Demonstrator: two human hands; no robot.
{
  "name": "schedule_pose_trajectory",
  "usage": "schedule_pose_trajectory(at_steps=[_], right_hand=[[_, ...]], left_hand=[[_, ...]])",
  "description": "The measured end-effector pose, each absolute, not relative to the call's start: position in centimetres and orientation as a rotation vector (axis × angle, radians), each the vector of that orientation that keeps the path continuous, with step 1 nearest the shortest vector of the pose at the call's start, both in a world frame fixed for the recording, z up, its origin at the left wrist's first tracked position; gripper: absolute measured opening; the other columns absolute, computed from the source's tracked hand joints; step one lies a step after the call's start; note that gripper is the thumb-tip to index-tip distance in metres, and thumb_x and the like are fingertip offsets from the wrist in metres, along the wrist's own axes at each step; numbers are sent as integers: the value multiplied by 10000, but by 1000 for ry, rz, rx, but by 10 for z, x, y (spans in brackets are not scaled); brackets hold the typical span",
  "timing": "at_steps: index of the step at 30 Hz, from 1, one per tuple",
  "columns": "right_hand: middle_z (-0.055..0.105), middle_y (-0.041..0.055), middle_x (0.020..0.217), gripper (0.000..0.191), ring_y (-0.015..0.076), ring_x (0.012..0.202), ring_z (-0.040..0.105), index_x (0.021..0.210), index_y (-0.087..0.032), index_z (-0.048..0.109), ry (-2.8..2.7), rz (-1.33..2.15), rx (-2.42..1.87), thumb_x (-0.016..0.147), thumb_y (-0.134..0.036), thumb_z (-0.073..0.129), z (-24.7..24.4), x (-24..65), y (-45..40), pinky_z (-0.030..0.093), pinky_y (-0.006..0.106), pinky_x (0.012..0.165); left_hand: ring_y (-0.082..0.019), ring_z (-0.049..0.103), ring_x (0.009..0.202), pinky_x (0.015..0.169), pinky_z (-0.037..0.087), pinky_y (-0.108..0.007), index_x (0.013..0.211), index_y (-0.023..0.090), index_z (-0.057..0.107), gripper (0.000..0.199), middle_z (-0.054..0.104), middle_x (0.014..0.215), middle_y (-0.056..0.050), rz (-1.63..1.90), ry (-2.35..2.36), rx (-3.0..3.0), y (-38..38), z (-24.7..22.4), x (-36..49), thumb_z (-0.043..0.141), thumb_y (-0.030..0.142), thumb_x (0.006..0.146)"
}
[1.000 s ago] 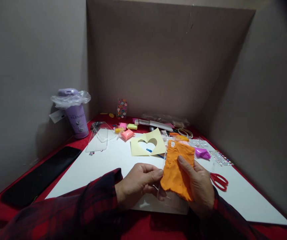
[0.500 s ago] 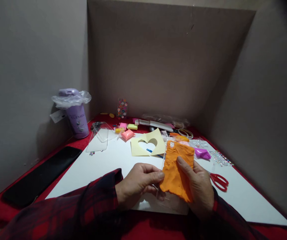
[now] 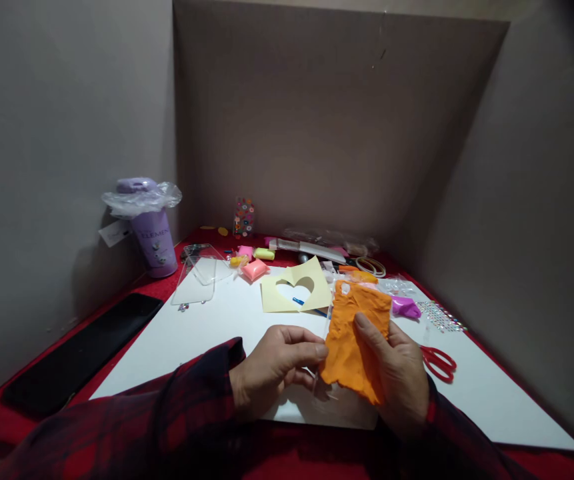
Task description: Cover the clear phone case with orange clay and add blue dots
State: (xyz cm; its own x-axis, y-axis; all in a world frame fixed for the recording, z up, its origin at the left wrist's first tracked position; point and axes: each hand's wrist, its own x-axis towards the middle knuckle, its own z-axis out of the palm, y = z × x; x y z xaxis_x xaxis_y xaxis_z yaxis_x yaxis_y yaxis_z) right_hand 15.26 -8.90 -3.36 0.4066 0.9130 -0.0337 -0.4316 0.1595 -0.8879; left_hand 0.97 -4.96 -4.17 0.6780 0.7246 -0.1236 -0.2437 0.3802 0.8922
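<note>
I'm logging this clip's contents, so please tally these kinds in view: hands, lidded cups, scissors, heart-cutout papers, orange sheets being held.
Hands: 2 (left hand, right hand)
Purple lidded cup: 1
Red-handled scissors: 1
Heart-cutout paper: 1
Orange sheet: 1
Total: 6

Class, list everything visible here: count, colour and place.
orange sheet: 1, orange, in hand
phone: 1, black, left
tumbler: 1, purple, left
clear cases: about 2, colourless, left
patterned case: 1, multicoloured, back
packets: several, mixed colours, back
heart-cut paper: 1, yellow, centre
scissors: 1, red, right
gems: many, silvery, right
board: 1, white, below
cloth: 1, red, around board
walls: 3, grey, around
back clutter: several, mixed, unclear
left hand: 1, bare, sheet edge
right hand: 1, bare, holding sheet
</note>
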Motion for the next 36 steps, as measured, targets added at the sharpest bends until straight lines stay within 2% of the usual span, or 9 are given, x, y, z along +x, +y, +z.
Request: schedule_pose_trajectory(at_steps=[7, 17, 36], right_hand=[[698, 71, 811, 381, 251, 678, 662, 955, -166, 624, -600, 1031, -997, 631, -327, 747, -35, 155, -87, 547, 327, 554], [705, 52, 806, 364, 236, 650, 662, 927, -189, 635, -602, 1056, -989, 615, -332, 756, -34, 154, -88, 540, 312, 538], [702, 69, 789, 368, 253, 679, 667, 954, -158, 619, -592, 1098, -1011, 644, -316, 740, -37, 155, -87, 548, 319, 552]], left_hand=[[-150, 588, 531, 547, 485, -292, 745, 62, 636, 172, 619, 663, -89, 648, 535, 966, -51, -39, 9, 625, 219, 677], [-158, 588, 506, 504, 492, -299, 756, 61, 644, 172, 620, 638, -84, 668, 571, 1044, -50, -41, 9, 624, 212, 676], [-143, 574, 500, 496, 480, -276, 729, 67, 632, 153, 609, 620, -73, 637, 575, 1059, -51, -40, 9, 598, 212, 694]])
